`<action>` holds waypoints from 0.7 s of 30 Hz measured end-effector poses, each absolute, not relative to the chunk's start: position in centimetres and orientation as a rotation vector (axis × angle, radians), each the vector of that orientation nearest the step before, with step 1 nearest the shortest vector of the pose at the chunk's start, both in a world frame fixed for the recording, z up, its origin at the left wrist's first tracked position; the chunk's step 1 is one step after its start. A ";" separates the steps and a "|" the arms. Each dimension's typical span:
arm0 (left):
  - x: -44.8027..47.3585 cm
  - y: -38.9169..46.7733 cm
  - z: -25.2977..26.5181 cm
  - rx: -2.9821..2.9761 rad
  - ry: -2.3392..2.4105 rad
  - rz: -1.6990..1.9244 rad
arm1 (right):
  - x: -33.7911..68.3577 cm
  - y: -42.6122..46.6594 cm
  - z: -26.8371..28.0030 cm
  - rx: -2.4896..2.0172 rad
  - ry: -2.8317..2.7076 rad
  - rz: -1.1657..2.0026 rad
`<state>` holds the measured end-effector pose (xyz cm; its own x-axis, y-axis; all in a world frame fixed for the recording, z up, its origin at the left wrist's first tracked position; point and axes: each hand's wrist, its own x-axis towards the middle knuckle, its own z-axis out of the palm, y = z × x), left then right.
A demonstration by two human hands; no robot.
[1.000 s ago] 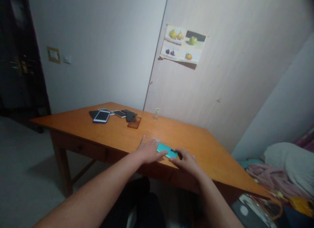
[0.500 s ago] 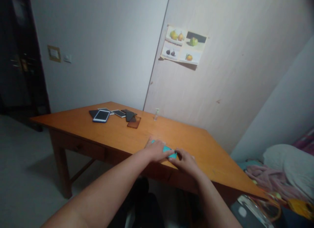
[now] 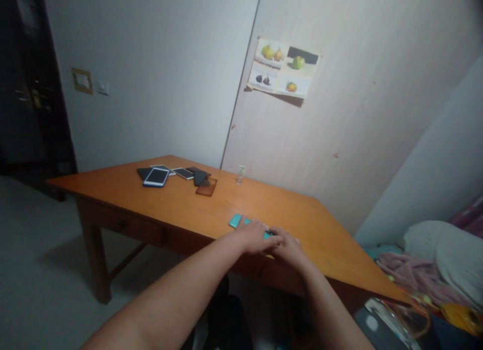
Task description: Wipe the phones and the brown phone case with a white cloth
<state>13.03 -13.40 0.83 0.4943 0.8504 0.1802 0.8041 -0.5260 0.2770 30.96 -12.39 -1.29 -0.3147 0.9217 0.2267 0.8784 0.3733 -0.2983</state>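
Observation:
A turquoise phone (image 3: 235,220) lies near the front edge of the wooden table, a dark patch showing at its right end. Across its middle rests my left hand (image 3: 253,236), fingers bent over it and thumb reaching toward the right end. My right hand (image 3: 287,245) is closed around that right end, its thumb side touching my left thumb. Between them the hands cover much of the phone, and some fingertips are hidden.
Farther left on the wooden table (image 3: 177,209) lie a blue-edged tablet (image 3: 156,177), a white-framed phone (image 3: 183,173), dark flat cases (image 3: 200,177) and a brown translucent case (image 3: 206,187). A small clear pump bottle (image 3: 240,175) stands at the back by the wall.
My left hand has slid right along the phone toward my right hand, uncovering the left end. My right hand stays at the right end.

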 end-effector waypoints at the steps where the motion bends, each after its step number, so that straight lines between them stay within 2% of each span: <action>1: 12.6 -13.2 1.0 2.567 1.471 0.434 | 31.0 -12.4 -1.3 -1.565 -2.281 0.164; 8: 6.8 -12.3 0.7 2.395 1.806 0.417 | 31.0 -12.4 -1.5 -1.557 -2.259 0.188; 12: 7.6 -13.0 -0.1 2.379 1.867 0.428 | 30.9 -12.4 -1.5 -1.566 -2.258 0.183; 21: 11.4 -16.0 -0.2 2.587 1.479 0.458 | 31.3 -12.0 -1.6 -1.557 -2.287 0.212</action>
<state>11.41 -16.04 -0.20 0.4748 0.8577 0.1974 0.8193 -0.5126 0.2569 31.27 -12.04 -1.58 -0.3246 0.9216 0.2127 0.8667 0.3798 -0.3234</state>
